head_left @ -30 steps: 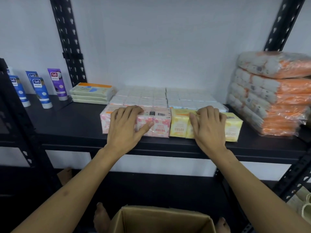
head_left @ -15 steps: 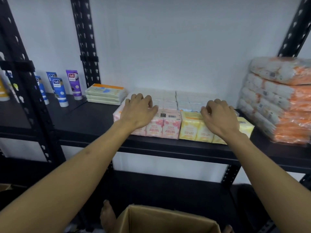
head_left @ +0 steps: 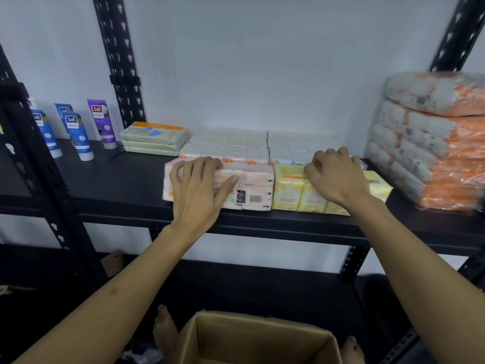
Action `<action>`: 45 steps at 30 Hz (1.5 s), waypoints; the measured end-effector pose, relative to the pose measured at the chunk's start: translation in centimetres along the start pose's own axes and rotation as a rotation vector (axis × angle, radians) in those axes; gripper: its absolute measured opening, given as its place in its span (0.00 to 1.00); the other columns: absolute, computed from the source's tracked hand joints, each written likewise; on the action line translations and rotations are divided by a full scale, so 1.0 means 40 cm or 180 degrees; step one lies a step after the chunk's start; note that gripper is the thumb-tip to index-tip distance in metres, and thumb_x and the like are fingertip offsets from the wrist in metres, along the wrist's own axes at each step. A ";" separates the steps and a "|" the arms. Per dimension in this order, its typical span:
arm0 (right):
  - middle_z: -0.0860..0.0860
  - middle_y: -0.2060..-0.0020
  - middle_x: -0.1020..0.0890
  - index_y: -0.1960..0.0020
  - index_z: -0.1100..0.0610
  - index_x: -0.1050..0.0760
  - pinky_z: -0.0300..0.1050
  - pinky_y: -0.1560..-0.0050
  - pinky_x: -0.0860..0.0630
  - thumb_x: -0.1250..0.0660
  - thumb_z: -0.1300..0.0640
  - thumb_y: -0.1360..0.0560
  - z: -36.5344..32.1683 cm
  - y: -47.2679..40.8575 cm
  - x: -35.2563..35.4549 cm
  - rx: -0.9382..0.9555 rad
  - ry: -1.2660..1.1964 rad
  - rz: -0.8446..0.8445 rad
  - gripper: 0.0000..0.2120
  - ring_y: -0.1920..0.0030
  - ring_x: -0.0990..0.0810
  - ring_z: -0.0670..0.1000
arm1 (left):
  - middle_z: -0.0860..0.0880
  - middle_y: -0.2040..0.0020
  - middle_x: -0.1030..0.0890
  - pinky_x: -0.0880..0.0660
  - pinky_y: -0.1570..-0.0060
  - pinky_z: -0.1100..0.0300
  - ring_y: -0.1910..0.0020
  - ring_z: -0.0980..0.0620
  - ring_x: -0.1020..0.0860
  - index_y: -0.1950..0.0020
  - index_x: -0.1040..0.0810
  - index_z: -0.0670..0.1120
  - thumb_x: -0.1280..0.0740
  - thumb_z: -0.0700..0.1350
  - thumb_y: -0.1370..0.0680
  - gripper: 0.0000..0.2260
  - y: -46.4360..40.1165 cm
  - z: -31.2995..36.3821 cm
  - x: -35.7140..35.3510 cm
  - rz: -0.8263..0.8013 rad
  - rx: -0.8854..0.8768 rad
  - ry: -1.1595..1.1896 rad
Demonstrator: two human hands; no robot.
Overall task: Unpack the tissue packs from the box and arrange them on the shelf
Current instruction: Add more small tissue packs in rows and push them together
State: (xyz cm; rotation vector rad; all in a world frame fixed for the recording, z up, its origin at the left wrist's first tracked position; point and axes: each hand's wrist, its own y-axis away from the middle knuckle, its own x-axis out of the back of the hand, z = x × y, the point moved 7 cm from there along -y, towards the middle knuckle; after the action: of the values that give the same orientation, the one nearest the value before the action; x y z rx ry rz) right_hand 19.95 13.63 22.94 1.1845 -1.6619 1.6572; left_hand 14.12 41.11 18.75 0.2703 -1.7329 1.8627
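While the open cardboard box (head_left: 258, 340) sits at my feet, my left hand (head_left: 196, 191) lies spread on the pink tissue pack (head_left: 246, 186), thumb across its front face. My right hand (head_left: 334, 177) rests curled over the yellow tissue pack (head_left: 290, 189) just beside it (both at the black shelf's (head_left: 118, 185) front edge). Behind: white tissue packs (head_left: 228, 144), then green packs (head_left: 153, 137), Safi tubes (head_left: 77, 135) far left.

black shelf (head_left: 126, 185) — tissue packs (head_left: 252, 185), tubes (head_left: 78, 135)
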 end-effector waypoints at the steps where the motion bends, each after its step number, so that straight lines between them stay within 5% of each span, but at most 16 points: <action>1: 0.53 0.51 0.21 0.49 0.57 0.24 0.52 0.48 0.42 0.46 0.48 0.19 0.000 0.001 -0.001 0.0008 0.0001 -0.0034 0.16 0.47 0.33 0.53 | 0.50 0.42 0.21 0.38 0.33 0.48 0.41 0.48 0.26 0.41 0.24 0.48 0.40 0.62 0.17 0.19 0.002 0.000 0.000 0.0037 -0.0009 0.0034; 7: 0.53 0.57 0.22 0.53 0.58 0.29 0.50 0.49 0.41 0.48 0.50 0.18 -0.006 0.017 0.010 -0.0056 -0.0145 0.0149 0.14 0.53 0.32 0.54 | 0.49 0.40 0.22 0.38 0.30 0.47 0.39 0.47 0.26 0.39 0.23 0.48 0.38 0.61 0.18 0.19 0.001 0.000 -0.011 0.0037 0.0071 0.0145; 11: 0.54 0.61 0.22 0.54 0.58 0.29 0.53 0.49 0.37 0.46 0.50 0.17 -0.014 0.054 0.029 -0.0086 0.0033 0.0845 0.14 0.57 0.29 0.56 | 0.49 0.39 0.21 0.38 0.29 0.46 0.38 0.47 0.26 0.39 0.23 0.47 0.37 0.62 0.18 0.20 0.003 -0.001 -0.014 0.0037 0.0105 0.0167; 16: 0.56 0.51 0.23 0.46 0.59 0.28 0.54 0.45 0.36 0.42 0.51 0.17 -0.036 0.154 -0.013 0.0096 0.0011 0.1432 0.11 0.50 0.28 0.58 | 0.49 0.38 0.22 0.38 0.28 0.45 0.37 0.47 0.27 0.39 0.23 0.47 0.34 0.61 0.19 0.19 0.016 -0.002 -0.003 0.0093 0.0106 0.0236; 22: 0.56 0.35 0.24 0.37 0.59 0.27 0.55 0.32 0.37 0.38 0.50 0.18 -0.027 0.235 -0.041 0.0156 -0.0271 0.1256 0.16 0.33 0.29 0.59 | 0.48 0.38 0.22 0.40 0.28 0.45 0.36 0.47 0.27 0.39 0.23 0.47 0.33 0.60 0.20 0.19 0.025 0.003 -0.001 0.0098 0.0104 0.0251; 27: 0.51 0.48 0.21 0.44 0.54 0.27 0.52 0.45 0.37 0.45 0.41 0.17 -0.028 0.185 0.027 0.0252 -0.0101 0.0976 0.18 0.48 0.26 0.55 | 0.55 0.47 0.22 0.41 0.37 0.51 0.46 0.51 0.27 0.47 0.23 0.53 0.37 0.68 0.23 0.19 -0.040 -0.003 0.027 -0.0344 -0.0014 0.0026; 32: 0.52 0.45 0.23 0.39 0.55 0.30 0.56 0.40 0.38 0.45 0.40 0.17 -0.007 0.099 0.084 -0.0035 -0.0429 0.1014 0.20 0.44 0.26 0.56 | 0.52 0.61 0.23 0.32 0.46 0.49 0.55 0.48 0.23 0.58 0.21 0.50 0.49 0.67 0.18 0.27 -0.169 -0.014 0.044 -0.0936 -0.0118 0.0282; 37: 0.53 0.47 0.20 0.42 0.54 0.25 0.61 0.35 0.37 0.56 0.37 0.17 -0.005 0.062 0.015 -0.0325 0.0395 0.0199 0.28 0.42 0.25 0.57 | 0.47 0.40 0.21 0.36 0.33 0.43 0.36 0.45 0.27 0.37 0.23 0.52 0.50 0.65 0.17 0.24 -0.159 -0.031 -0.025 -0.1455 0.0091 -0.0014; 45: 0.53 0.47 0.19 0.42 0.53 0.25 0.58 0.37 0.38 0.53 0.39 0.18 0.004 0.056 0.000 -0.0318 0.0273 -0.0075 0.25 0.43 0.25 0.57 | 0.52 0.46 0.21 0.38 0.37 0.53 0.45 0.50 0.25 0.43 0.22 0.49 0.45 0.67 0.19 0.24 -0.085 -0.020 0.038 -0.0517 -0.0042 0.0150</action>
State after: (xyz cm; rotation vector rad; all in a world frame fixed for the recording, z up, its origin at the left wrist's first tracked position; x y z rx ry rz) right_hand 18.07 13.21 21.76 1.0664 -1.6513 1.5694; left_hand 14.90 42.27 22.29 0.3485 -1.6406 1.7270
